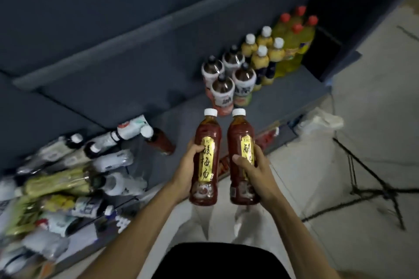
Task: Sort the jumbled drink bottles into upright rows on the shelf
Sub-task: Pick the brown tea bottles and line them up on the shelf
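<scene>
My left hand [189, 165] grips one dark red bottle [205, 156] with a white cap and a gold label. My right hand [255, 170] grips a second identical red bottle [238, 140] beside it. Both are held upright over the front edge of the grey shelf [136, 88]. Behind them stand upright rows: several dark tea bottles with white labels [223, 85], several yellow juice bottles with white caps [260, 56], and several tall yellow-green bottles with red caps [293, 41]. A third red bottle [158, 140] lies on its side to the left.
A jumbled pile of lying bottles [68, 179] covers the shelf's left part. A white plastic bag [317, 121] sits by the shelf's right end. A black tripod stand [376, 188] is on the pale floor at right. The shelf's back wall rises behind.
</scene>
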